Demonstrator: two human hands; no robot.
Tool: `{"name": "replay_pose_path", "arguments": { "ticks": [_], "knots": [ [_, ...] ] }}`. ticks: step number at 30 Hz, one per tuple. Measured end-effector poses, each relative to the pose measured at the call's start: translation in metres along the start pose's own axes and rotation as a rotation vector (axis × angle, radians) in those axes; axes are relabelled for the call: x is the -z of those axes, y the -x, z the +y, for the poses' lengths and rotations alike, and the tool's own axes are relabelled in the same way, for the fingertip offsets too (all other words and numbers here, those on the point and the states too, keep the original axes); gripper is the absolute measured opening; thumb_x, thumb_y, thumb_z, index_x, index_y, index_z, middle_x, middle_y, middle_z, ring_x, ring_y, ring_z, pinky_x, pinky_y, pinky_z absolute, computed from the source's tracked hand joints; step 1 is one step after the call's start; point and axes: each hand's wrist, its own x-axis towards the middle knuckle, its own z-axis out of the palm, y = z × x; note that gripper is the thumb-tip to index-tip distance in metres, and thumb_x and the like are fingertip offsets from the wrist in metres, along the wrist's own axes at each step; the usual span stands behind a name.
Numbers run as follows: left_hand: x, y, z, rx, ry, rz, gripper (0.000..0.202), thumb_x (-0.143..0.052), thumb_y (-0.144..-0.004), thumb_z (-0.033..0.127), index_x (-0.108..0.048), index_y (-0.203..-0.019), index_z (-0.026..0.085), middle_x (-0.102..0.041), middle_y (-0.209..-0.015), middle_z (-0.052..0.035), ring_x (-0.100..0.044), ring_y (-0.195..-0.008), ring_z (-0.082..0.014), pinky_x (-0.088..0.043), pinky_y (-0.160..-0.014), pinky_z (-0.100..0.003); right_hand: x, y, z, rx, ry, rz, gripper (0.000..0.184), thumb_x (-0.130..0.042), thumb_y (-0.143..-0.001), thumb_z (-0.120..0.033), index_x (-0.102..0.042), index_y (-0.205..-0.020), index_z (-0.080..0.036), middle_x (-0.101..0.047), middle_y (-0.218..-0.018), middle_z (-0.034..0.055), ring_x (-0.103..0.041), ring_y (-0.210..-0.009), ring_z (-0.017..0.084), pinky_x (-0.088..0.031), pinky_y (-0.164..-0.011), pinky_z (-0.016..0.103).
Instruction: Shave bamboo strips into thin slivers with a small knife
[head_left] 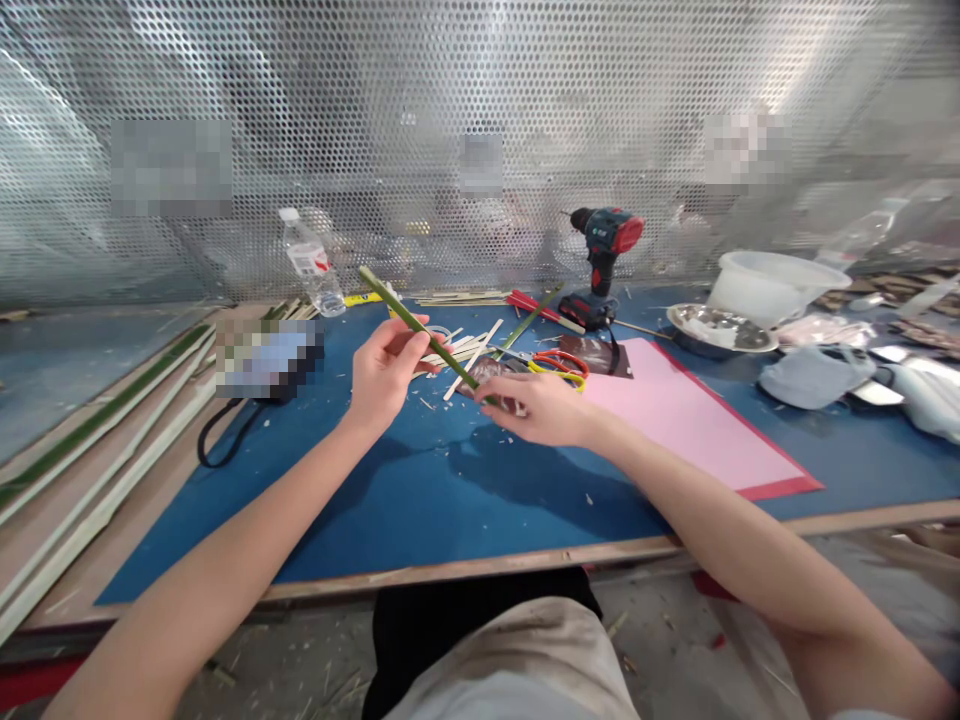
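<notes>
A long green-skinned bamboo strip (412,322) slants across my view, its far end raised toward the upper left. My left hand (386,375) grips it near the middle between thumb and fingers. My right hand (532,410) pinches its lower end, above a dark card or photo lying on the blue work mat (450,490). Just beyond my hands lie pale bamboo slivers (459,350) and scissors with red and yellow handles (559,368). The scissors sit close to my right hand.
A cordless drill (604,250) stands at the mat's far edge, with a pink sheet (675,420) on the right. A metal bowl (720,328), white basin (765,285) and water bottle (311,265) stand farther back. Long bamboo strips (97,440) lie left; a perforated metal screen (480,100) closes the back.
</notes>
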Motion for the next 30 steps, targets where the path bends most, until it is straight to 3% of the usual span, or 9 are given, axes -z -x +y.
{"name": "replay_pose_path", "arguments": {
  "ticks": [5, 8, 11, 14, 17, 20, 22, 25, 30],
  "knots": [
    [-0.007, 0.008, 0.011, -0.072, -0.027, -0.007, 0.029, -0.073, -0.096, 0.04, -0.072, -0.116, 0.019, -0.077, -0.096, -0.006, -0.079, -0.087, -0.0185, -0.069, -0.074, -0.029, 0.022, 0.0, 0.031, -0.263, 0.305, -0.051, 0.026, -0.054, -0.1, -0.044, -0.068, -0.105, -0.024, -0.074, -0.107, 0.0069, -0.068, -0.085, 0.02, -0.045, -0.074, 0.03],
    [-0.007, 0.008, 0.012, -0.08, -0.021, -0.031, 0.029, -0.073, -0.096, 0.039, -0.073, -0.117, 0.018, -0.077, -0.095, -0.0059, -0.079, -0.086, -0.0181, -0.07, -0.081, -0.032, 0.02, 0.001, 0.044, -0.482, 0.513, -0.131, 0.035, -0.054, -0.098, -0.049, -0.068, -0.112, -0.02, -0.074, -0.112, 0.0144, -0.071, -0.095, 0.029, -0.047, -0.074, 0.035],
    [-0.004, 0.004, 0.009, -0.054, -0.041, -0.037, 0.032, -0.073, -0.096, 0.041, -0.072, -0.118, 0.018, -0.077, -0.099, -0.0069, -0.079, -0.088, -0.019, -0.07, -0.077, -0.031, 0.014, 0.001, 0.049, -0.542, 0.552, -0.193, 0.034, -0.056, -0.096, -0.044, -0.067, -0.116, -0.017, -0.073, -0.117, 0.0171, -0.071, -0.103, 0.033, -0.049, -0.077, 0.038],
    [-0.001, -0.003, 0.006, -0.041, -0.084, -0.039, 0.033, -0.075, -0.094, 0.044, -0.074, -0.112, 0.017, -0.077, -0.108, -0.0095, -0.078, -0.097, -0.022, -0.07, -0.08, -0.033, 0.016, 0.0, 0.047, -0.534, 0.557, -0.17, 0.03, -0.052, -0.099, -0.036, -0.066, -0.116, -0.016, -0.072, -0.12, 0.0186, -0.07, -0.108, 0.033, -0.05, -0.081, 0.038],
    [0.001, -0.013, 0.006, -0.032, -0.115, -0.078, 0.032, -0.076, -0.092, 0.04, -0.073, -0.113, 0.016, -0.077, -0.105, -0.0096, -0.078, -0.098, -0.0226, -0.07, -0.083, -0.035, 0.027, 0.0, 0.043, -0.497, 0.508, -0.054, 0.035, -0.046, -0.102, -0.034, -0.061, -0.128, -0.015, -0.067, -0.128, 0.02, -0.071, -0.105, 0.032, -0.05, -0.083, 0.039],
    [0.002, -0.028, 0.009, -0.006, -0.088, -0.117, 0.04, -0.08, -0.087, 0.033, -0.065, -0.122, 0.018, -0.079, -0.1, -0.0077, -0.079, -0.091, -0.0228, -0.07, -0.082, -0.038, 0.037, 0.0, 0.038, -0.386, 0.369, 0.07, 0.038, -0.046, -0.102, -0.031, -0.054, -0.137, -0.016, -0.064, -0.135, 0.0177, -0.07, -0.103, 0.03, -0.049, -0.084, 0.038],
    [0.002, -0.039, 0.014, 0.04, -0.082, -0.155, 0.04, -0.083, -0.083, 0.029, -0.063, -0.116, 0.018, -0.08, -0.097, -0.0082, -0.08, -0.09, -0.0244, -0.069, -0.082, -0.039, 0.039, 0.001, 0.032, -0.303, 0.291, 0.122, 0.038, -0.046, -0.102, -0.031, -0.053, -0.137, -0.018, -0.067, -0.132, 0.0146, -0.07, -0.102, 0.028, -0.049, -0.084, 0.037],
    [-0.001, -0.054, 0.023, 0.088, -0.137, -0.23, 0.03, -0.083, -0.082, 0.027, -0.067, -0.104, 0.016, -0.081, -0.096, -0.0104, -0.081, -0.091, -0.0263, -0.069, -0.082, -0.042, 0.034, -0.001, 0.02, -0.187, 0.256, 0.175, 0.034, -0.044, -0.107, -0.04, -0.061, -0.13, -0.022, -0.072, -0.121, 0.0105, -0.069, -0.101, 0.026, -0.047, -0.085, 0.035],
    [-0.011, -0.065, 0.035, 0.097, -0.203, -0.3, 0.016, -0.074, -0.092, 0.029, -0.072, -0.1, 0.016, -0.08, -0.094, -0.0123, -0.08, -0.086, -0.0257, -0.068, -0.08, -0.043, 0.025, -0.009, 0.007, -0.088, 0.332, 0.263, 0.038, -0.041, -0.109, -0.047, -0.071, -0.113, -0.024, -0.073, -0.105, 0.0099, -0.065, -0.098, 0.024, -0.043, -0.088, 0.036]
  ]
}}
